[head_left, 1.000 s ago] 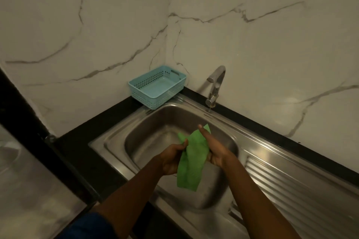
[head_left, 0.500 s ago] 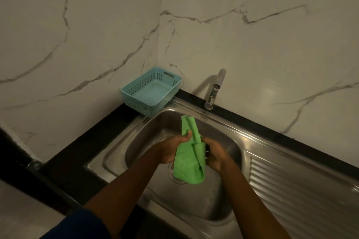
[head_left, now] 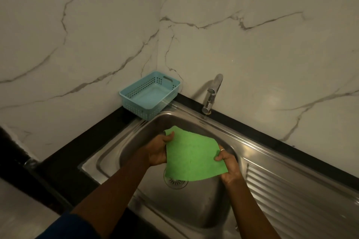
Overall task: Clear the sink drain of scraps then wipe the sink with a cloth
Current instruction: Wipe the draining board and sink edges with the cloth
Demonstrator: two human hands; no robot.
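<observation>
A green cloth (head_left: 193,156) is spread flat in the air above the steel sink (head_left: 196,217). My left hand (head_left: 158,151) grips its left edge, thumb on top near the far corner. My right hand (head_left: 228,167) pinches its right edge; a ring shows on one finger. The round drain strainer (head_left: 175,183) lies at the bottom of the basin, its upper half hidden behind the cloth. No scraps are visible on the part of the drain that shows.
A light blue perforated basket (head_left: 149,96) stands empty at the sink's back left corner. A chrome tap (head_left: 211,93) rises behind the basin. The ribbed drainboard (head_left: 295,196) runs to the right. Black countertop (head_left: 64,161) and marble walls surround the sink.
The cloth was bunched and hanging folded between my hands; now it is pulled open and flat, with my hands moved apart to its two side edges.
</observation>
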